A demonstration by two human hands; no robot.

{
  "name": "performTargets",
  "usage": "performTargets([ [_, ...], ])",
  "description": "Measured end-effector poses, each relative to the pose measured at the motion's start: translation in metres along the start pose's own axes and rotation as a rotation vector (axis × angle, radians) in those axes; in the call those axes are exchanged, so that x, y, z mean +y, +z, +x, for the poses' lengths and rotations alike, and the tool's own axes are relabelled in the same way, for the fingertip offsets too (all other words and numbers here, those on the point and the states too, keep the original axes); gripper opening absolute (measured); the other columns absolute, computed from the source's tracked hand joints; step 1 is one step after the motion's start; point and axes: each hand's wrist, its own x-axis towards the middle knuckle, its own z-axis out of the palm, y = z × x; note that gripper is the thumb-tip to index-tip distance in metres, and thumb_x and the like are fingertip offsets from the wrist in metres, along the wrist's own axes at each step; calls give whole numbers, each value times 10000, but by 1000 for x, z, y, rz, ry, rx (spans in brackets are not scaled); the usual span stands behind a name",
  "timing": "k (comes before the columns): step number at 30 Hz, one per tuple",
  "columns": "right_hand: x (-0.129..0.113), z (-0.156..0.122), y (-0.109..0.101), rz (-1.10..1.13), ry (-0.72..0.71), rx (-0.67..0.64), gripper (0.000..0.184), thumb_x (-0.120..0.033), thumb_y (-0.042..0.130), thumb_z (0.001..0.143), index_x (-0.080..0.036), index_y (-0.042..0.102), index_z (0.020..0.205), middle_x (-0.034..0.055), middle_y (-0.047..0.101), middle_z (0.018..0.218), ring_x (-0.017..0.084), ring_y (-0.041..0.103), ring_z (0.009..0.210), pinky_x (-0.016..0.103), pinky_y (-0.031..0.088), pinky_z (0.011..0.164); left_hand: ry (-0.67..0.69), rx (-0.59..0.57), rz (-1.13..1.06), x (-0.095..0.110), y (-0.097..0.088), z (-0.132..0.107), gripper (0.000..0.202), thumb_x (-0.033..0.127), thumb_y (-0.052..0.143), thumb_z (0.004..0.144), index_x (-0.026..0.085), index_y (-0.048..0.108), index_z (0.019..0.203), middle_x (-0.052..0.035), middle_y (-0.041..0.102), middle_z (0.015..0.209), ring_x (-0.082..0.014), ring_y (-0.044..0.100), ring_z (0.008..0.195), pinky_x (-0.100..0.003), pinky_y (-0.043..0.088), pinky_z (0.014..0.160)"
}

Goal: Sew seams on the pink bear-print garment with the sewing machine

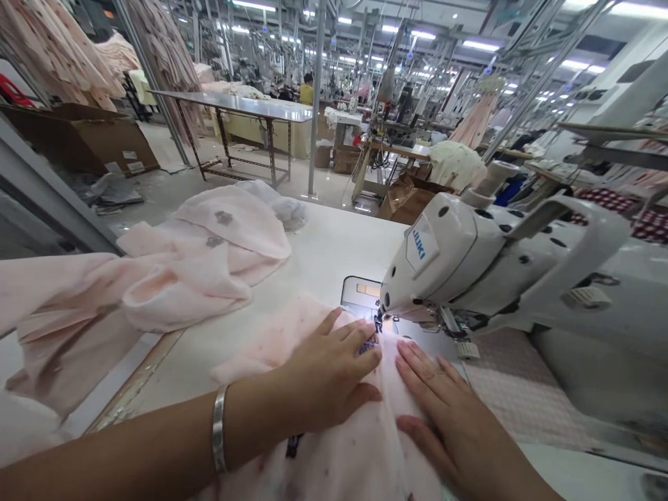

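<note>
My left hand (328, 376) lies flat, fingers stretched out, on a pale pink fabric piece (365, 452) just in front of the needle area (378, 323) of a white Juki sewing machine (470, 264). A silver bangle (219, 431) circles my left wrist. My right hand (449, 417) lies flat on the same fabric to the right, fingers pointing toward the needle. A small dark label (368, 344) shows between my left fingertips and the needle. Both hands press the cloth down on the white table (323, 257).
A heap of pink garments (172, 271) lies on the table's left side. Beyond stand a long metal table (234, 108), cardboard boxes (88, 139), hanging pink garments (57, 49), other sewing stations and a person in yellow (307, 90) far back.
</note>
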Motion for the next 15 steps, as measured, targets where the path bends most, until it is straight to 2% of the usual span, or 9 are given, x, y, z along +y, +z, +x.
performTargets([
  [5, 6, 6, 1, 36, 10, -26, 636, -427, 389, 921, -152, 143, 1439, 87, 355, 1406, 246, 448, 1241, 559, 494, 896, 16, 1, 8, -6, 2, 7, 362, 448, 450, 928, 181, 498, 1168, -116, 455, 1303, -234, 372, 1248, -489, 102, 1108],
  [8, 11, 10, 2, 72, 9, -29, 673, -407, 363, 937, -164, -3, 1447, 96, 401, 1372, 257, 488, 1202, 601, 475, 897, 12, 19, 25, -12, 4, 12, 407, 488, 417, 933, 155, 503, 1149, -124, 479, 1286, -234, 390, 1237, -467, 77, 1121],
  [10, 14, 13, 4, 90, 17, -46, 680, -400, 355, 941, -159, -37, 1442, 105, 432, 1348, 265, 498, 1190, 608, 475, 890, 1, 28, 26, -16, 6, 14, 456, 515, 424, 924, 135, 488, 1168, -131, 479, 1296, -242, 382, 1249, -460, 62, 1125],
  [12, 17, 16, 6, 103, 38, -78, 652, -400, 348, 941, -144, 23, 1445, 114, 443, 1337, 277, 494, 1191, 601, 468, 901, -12, 37, 16, -20, 7, 17, 515, 540, 444, 907, 121, 462, 1208, -136, 470, 1314, -249, 354, 1274, -455, 50, 1128],
  [15, 22, 20, 11, 111, 112, -128, 565, -425, 312, 943, -143, 220, 1423, 113, 447, 1336, 304, 479, 1197, 577, 459, 923, -49, 30, -15, -26, 7, 23, 536, 555, 470, 890, 130, 460, 1216, -127, 457, 1333, -246, 320, 1300, -450, 47, 1128],
])
